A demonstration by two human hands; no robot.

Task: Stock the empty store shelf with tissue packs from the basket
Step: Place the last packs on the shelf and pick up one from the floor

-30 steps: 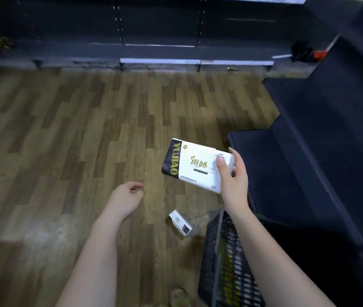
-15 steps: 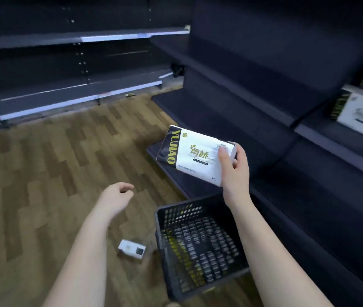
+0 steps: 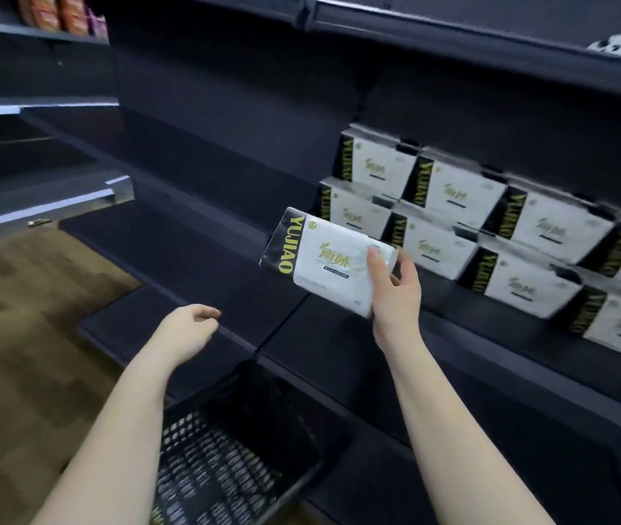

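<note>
Your right hand [image 3: 396, 293] grasps a tissue pack [image 3: 324, 259] at 12 o'clock before the dark shelf [image 3: 490, 342], stacked packs [image 3: 490, 229] at 2 o'clock, your left hand [image 3: 187, 327] loosely curled and empty above the black basket [image 3: 225, 460] at 6 o'clock, wood floor [image 3: 17, 354] at 9 o'clock.

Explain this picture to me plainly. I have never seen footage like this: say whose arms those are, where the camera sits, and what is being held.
There is no machine here. The camera is worn on a person's head and looks forward and down, so the two bare arms are the wearer's own. The right hand grips a white tissue pack with a black end marked YUJIAO, held in front of a dark store shelf. On that shelf, to the right, stand stacked packs of the same kind. The left hand holds nothing, its fingers loosely curled. Below, on the wooden floor, sits a black mesh basket.
</note>
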